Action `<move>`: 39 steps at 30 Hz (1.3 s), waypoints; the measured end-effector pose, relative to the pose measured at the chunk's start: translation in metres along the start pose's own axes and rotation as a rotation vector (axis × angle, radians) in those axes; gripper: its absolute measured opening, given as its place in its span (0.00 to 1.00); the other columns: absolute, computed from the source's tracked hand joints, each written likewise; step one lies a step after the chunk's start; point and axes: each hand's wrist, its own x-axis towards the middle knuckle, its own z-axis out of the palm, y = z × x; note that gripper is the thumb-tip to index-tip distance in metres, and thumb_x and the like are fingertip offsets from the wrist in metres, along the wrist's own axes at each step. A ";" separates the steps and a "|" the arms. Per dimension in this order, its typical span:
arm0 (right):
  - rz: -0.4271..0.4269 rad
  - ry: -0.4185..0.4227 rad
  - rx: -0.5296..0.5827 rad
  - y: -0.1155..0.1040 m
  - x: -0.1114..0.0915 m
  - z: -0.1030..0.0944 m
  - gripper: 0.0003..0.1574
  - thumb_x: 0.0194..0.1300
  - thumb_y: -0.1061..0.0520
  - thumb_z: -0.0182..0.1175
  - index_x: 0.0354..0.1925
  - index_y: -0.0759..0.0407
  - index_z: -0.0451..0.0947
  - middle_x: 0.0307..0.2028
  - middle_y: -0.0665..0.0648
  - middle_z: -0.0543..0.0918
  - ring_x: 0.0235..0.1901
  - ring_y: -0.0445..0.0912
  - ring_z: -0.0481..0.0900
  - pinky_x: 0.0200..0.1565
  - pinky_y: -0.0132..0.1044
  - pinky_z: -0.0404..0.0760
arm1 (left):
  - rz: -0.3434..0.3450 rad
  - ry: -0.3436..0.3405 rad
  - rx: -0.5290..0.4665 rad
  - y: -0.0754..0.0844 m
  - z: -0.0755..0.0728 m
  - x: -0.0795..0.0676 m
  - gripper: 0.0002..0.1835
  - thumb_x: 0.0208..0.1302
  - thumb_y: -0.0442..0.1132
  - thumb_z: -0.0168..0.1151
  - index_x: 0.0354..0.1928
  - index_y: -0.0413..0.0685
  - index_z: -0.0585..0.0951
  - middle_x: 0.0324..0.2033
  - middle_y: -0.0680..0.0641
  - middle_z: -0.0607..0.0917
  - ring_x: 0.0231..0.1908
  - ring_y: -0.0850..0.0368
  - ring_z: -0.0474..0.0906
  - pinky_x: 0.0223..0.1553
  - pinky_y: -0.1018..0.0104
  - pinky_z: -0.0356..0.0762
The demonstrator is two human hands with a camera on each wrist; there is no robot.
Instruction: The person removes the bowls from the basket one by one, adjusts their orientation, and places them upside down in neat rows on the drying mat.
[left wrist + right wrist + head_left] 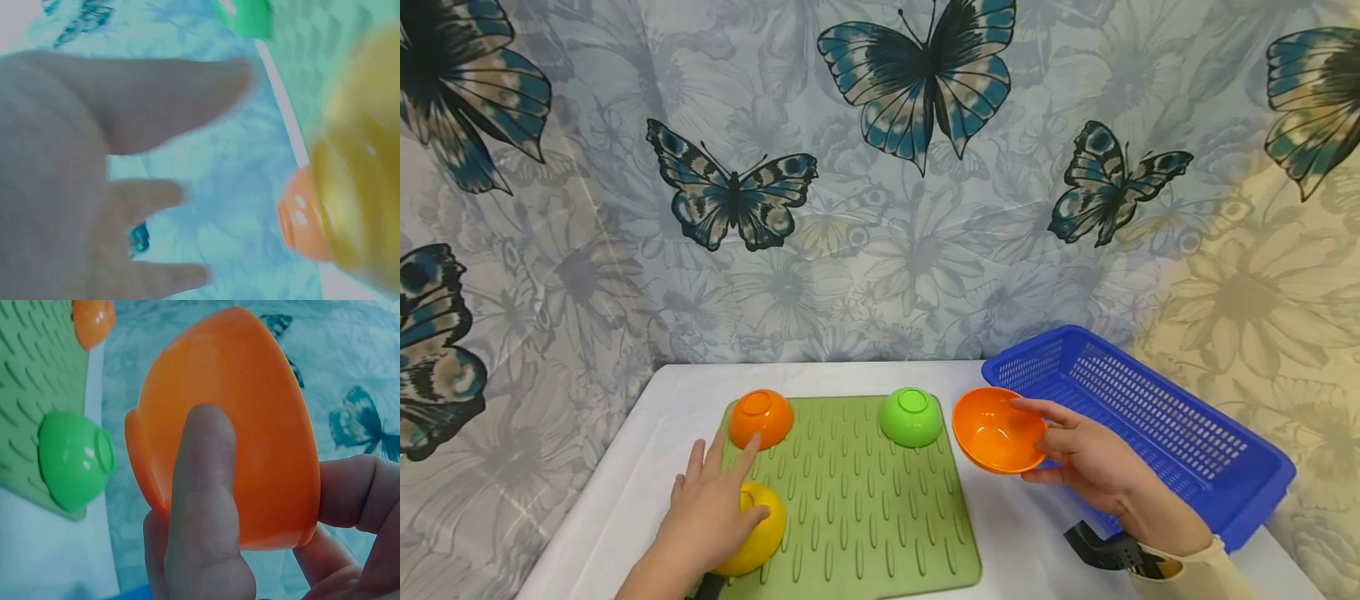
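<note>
My right hand (1101,462) holds an orange bowl (997,431) by its rim, tipped so its inside shows in the head view. In the right wrist view, fingers lie along the outside of that bowl (250,425). My left hand (703,504), fingers spread, hovers over a yellow bowl (767,533) and partly hides it. Nothing is in the left hand; the left wrist view shows its thumb apart from the yellow bowl (369,187). Another orange bowl (762,417) sits upside down beyond the left fingertips. An upturned green bowl (912,417) is at the mat's far right corner.
A green ridged mat (865,508) lies on the white-covered table (617,492). To the right, a blue perforated basket (1232,492) stands behind and beside my right hand. A butterfly-patterned cloth (880,292) hangs behind the table.
</note>
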 end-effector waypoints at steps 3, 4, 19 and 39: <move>-0.012 0.005 -0.017 0.005 0.001 0.011 0.35 0.65 0.71 0.49 0.67 0.50 0.73 0.73 0.69 0.46 0.48 0.59 0.79 0.44 0.51 0.84 | 0.033 0.006 -0.218 0.015 -0.004 0.003 0.52 0.58 0.56 0.73 0.79 0.61 0.54 0.76 0.32 0.39 0.70 0.23 0.42 0.56 0.22 0.58; -0.018 0.008 -0.024 0.006 0.001 0.015 0.35 0.65 0.71 0.49 0.68 0.51 0.72 0.73 0.69 0.47 0.48 0.59 0.79 0.44 0.52 0.84 | 0.040 -0.014 -0.301 0.020 -0.006 0.004 0.52 0.57 0.57 0.72 0.79 0.65 0.53 0.76 0.34 0.38 0.70 0.23 0.44 0.56 0.23 0.58; -0.044 -0.034 -0.039 0.025 0.006 0.081 0.36 0.59 0.72 0.54 0.67 0.64 0.70 0.72 0.69 0.55 0.45 0.61 0.80 0.42 0.58 0.83 | 0.154 -0.537 -1.634 0.086 0.018 0.022 0.34 0.69 0.29 0.61 0.75 0.43 0.62 0.77 0.36 0.40 0.70 0.32 0.55 0.54 0.43 0.75; -0.091 -0.150 -0.004 0.036 0.003 0.107 0.35 0.58 0.73 0.55 0.65 0.68 0.69 0.64 0.69 0.64 0.44 0.61 0.81 0.41 0.57 0.83 | 0.167 -0.698 -1.800 0.087 0.036 0.028 0.35 0.73 0.29 0.55 0.78 0.50 0.58 0.66 0.34 0.67 0.55 0.40 0.78 0.50 0.45 0.78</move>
